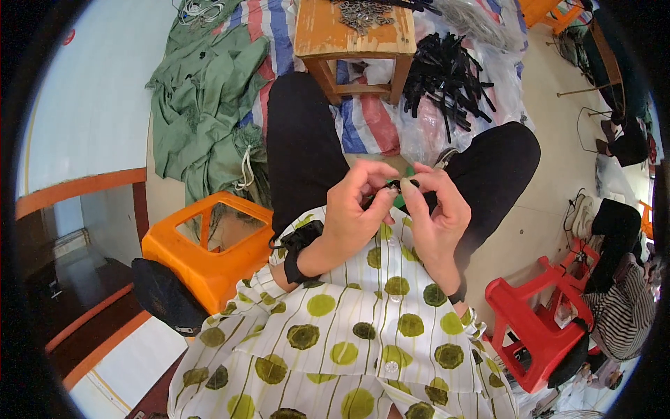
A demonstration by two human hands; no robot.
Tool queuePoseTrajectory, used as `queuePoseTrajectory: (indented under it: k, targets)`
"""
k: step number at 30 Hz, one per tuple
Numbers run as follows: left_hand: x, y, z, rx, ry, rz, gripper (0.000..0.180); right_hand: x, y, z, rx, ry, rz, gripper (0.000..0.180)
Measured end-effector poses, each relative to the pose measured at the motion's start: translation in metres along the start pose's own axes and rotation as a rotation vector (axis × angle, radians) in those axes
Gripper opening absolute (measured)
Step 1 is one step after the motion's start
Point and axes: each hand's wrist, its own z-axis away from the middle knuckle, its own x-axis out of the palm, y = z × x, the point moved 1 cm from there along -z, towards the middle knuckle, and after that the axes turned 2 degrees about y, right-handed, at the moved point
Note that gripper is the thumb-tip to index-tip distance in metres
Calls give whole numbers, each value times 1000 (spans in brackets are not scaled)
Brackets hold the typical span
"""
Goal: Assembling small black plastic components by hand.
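In front of my lap, my left hand [354,213] and my right hand [440,215] are brought close together. Thumbs and fingers of both pinch a small black piece [395,185], perhaps the end of a strap. Most of it is covered by the fingers, and its exact kind is too small to make out. Something green [410,171] shows just behind the fingertips. Beyond my hands, a wooden stool [328,43] bears a heap of small metal pieces [364,15]. A pile of black strips [450,82] lies to its right.
A striped sheet [377,126] and clear plastic cover the floor ahead. Green cloth [209,112] lies bunched at the left. An orange plastic stool [202,237] stands by my left leg, a red one [537,321] at the right. Another person's leg [618,230] shows far right.
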Motion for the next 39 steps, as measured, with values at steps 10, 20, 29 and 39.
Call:
queuePoseTrajectory:
  k: [10,20,29,39]
  targets:
    - [-12,-3,-11,221,-66,-391,20,5,-1,4,362,-67,-160,8]
    - [-17,2,-14,18,-111,-48,20,-3,11,-1,512,-23,-463,10]
    - [-17,9,-17,344,-17,-501,23,1,9,-4,471,-1,-353,12]
    - [-21,8,-14,270,-98,-563,21,7,3,-5,481,38,-369,21]
